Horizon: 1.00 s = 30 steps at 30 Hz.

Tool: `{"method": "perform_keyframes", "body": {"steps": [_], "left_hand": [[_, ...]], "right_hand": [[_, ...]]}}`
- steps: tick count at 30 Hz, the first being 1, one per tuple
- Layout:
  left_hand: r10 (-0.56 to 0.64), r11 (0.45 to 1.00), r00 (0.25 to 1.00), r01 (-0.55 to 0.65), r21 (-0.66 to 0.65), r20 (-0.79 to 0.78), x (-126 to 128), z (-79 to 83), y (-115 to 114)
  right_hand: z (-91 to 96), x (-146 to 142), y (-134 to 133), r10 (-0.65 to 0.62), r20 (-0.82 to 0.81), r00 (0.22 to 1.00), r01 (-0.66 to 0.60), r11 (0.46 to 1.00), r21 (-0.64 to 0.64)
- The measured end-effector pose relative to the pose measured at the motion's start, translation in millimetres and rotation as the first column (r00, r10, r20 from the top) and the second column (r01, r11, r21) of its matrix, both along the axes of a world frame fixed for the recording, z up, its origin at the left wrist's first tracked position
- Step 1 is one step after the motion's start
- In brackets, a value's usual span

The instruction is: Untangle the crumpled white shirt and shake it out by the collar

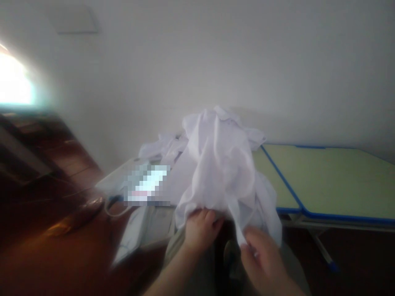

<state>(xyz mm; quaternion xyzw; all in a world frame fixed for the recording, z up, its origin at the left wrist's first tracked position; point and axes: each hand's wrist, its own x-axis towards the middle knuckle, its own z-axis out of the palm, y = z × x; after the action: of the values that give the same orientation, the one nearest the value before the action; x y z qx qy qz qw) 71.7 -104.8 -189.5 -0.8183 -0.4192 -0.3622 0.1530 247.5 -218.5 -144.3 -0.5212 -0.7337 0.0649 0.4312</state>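
Right hand [262,259] and left hand [200,230] have fingers [205,214] clenched on the hem of the white garment [216,164], which lies heaped, crumpled, nothing folded, on the desk [324,176].

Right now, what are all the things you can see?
white cloth: one crumpled heap, white, on the table, hanging over its near edge
table: one, pale green with blue edges, right side
flat pale thing: one, whitish, too blurred to name, left of the hands
wall: one, white, behind
floor: one, dark red-brown, left
left hand: one, gripping the cloth's lower edge
right hand: one, pinching a hanging strip of the cloth
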Motion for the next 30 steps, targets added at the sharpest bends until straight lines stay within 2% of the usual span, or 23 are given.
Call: {"method": "perform_keyframes", "body": {"steps": [4, 7, 9, 11, 12, 14, 17, 20, 22, 26, 30], "left_hand": [[0.088, 0.982, 0.987, -0.109, 0.155, 0.134, 11, -26.0, 9], [0.077, 0.977, 0.978, -0.113, 0.18, 0.194, 15, -38.0, 18], [0.058, 0.993, 0.976, -0.078, 0.088, 0.209, 15, -34.6, 17], [0.054, 0.995, 0.966, -0.03, -0.096, 0.254, 13, -21.7, 8], [0.068, 0.978, 0.954, -0.006, -0.207, 0.293, 11, -12.8, 1], [0.106, 0.91, 0.924, 0.059, -0.41, 0.368, 8, 6.9, -16], [0.128, 0.746, 0.896, 0.196, -0.636, 0.426, 2, 34.1, -40], [0.108, 0.549, 0.869, 0.352, -0.758, 0.482, -6, 55.2, -53], [0.108, 0.457, 0.856, 0.41, -0.79, 0.506, -11, 64.9, -55], [0.101, 0.38, 0.825, 0.484, -0.788, 0.556, -17, 70.7, -50], [0.07, 0.293, 0.712, 0.655, -0.696, 0.699, -16, 71.5, -49]], "right_hand": [[-1.8, 2, 2, 0.021, -0.01, 1.0, -0.022, 0.998, -0.055], [-0.4, 4, 0, 0.022, 0.013, 1.0, -0.021, 0.997, -0.069], [1.8, 5, 0, 0.029, 0.051, 0.998, -0.026, 0.997, -0.071], [4.1, 4, 0, 0.027, 0.09, 0.996, -0.023, 0.999, -0.039], [5.0, 3, 0, 0.024, 0.109, 0.994, -0.023, 1.0, -0.01], [6.5, 0, 2, 0.01, 0.135, 0.991, -0.016, 0.999, 0.045], [8.7, -7, 4, -0.007, 0.117, 0.993, -0.004, 0.996, 0.095], [12.9, -11, 4, -0.019, 0.044, 0.999, 0.013, 0.992, 0.123], [16.7, -12, 3, -0.024, 0.003, 1.0, 0.024, 0.994, 0.106], [22.0, -11, -1, -0.034, -0.04, 0.999, 0.037, 0.997, 0.064], [26.0, -11, -5, -0.038, -0.076, 0.996, 0.042, 0.997, 0.058]]}}
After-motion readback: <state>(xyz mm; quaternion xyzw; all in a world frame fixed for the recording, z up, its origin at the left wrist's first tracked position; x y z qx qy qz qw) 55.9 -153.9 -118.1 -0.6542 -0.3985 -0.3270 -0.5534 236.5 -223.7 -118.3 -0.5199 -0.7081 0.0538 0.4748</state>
